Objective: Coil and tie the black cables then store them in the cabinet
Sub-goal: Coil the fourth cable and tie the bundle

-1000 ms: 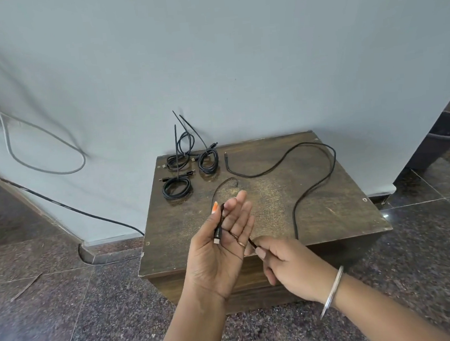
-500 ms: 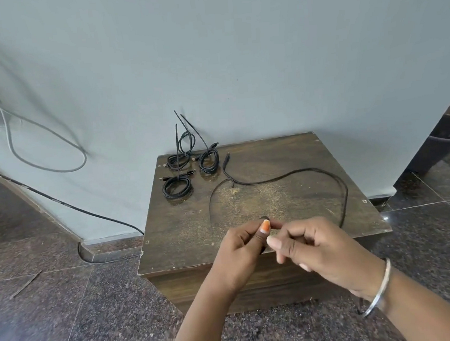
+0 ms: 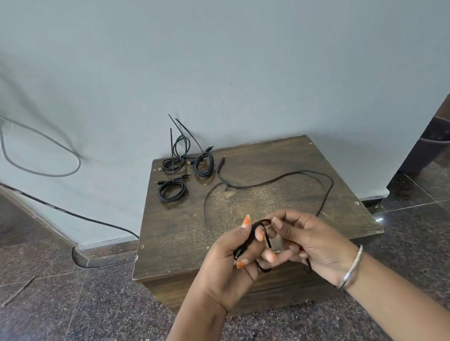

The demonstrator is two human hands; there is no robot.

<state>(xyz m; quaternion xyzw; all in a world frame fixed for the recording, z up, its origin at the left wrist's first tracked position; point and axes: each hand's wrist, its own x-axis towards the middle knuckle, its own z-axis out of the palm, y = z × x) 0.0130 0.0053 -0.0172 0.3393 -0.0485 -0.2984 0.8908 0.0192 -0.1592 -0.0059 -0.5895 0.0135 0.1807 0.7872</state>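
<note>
A long loose black cable (image 3: 286,177) snakes across the top of the low brown wooden cabinet (image 3: 169,228), its plug end near the back. My left hand (image 3: 235,253) grips the cable's near end, with a small loop wound over its fingers. My right hand (image 3: 313,240) pinches the same cable beside that loop, touching the left fingers. Three coiled black cables lie at the cabinet's back left, each tied with an upright black zip tie: one in front (image 3: 172,190), one behind it (image 3: 173,163), one to the right (image 3: 204,165).
A grey wall stands behind the cabinet. A grey wire (image 3: 41,147) hangs looped on the wall at left, and a black wire (image 3: 60,210) runs down to the dark stone floor. A dark bin (image 3: 439,140) sits at the far right.
My hands came together over the cabinet's front edge and wound a first loop of cable around the left fingers. The loose cable on top was pulled toward me and to the right.
</note>
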